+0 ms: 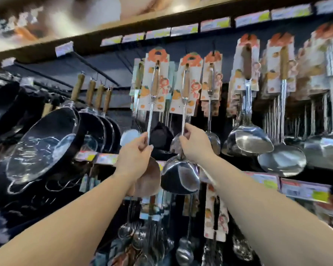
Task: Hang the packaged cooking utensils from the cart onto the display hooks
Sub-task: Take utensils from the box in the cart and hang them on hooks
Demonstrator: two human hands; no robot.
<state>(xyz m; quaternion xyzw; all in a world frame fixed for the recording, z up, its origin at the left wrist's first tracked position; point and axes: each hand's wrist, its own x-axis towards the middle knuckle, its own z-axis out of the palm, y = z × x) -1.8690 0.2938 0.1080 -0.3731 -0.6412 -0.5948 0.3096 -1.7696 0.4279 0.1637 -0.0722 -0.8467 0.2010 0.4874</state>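
The left hand [140, 148] is clenched round the thin steel shaft of a long ladle with a wooden grip and a printed orange-and-white card backing [154, 87], its round bowl showing below the wrist. The right hand [193, 143] pinches the shaft of a second carded steel ladle [185, 89] just beside the first, whose polished bowl [181, 173] hangs under the hand. Both cards reach up to the dark wire display hooks [96, 66] beneath the shelf edge, but motion blur hides whether their punched holes already sit on the prongs.

To the right, rows of larger carded steel ladles [248, 116] hang packed on their hooks. To the left hang black woks with wooden handles [46, 141], wrapped in clear film. More small utensils [183, 252] dangle on the tier below.

The wall looks well stocked, so much of the hanging seems done. These two ladles appear to be in the seating step. The cart is out of view, so what is left cannot be judged.
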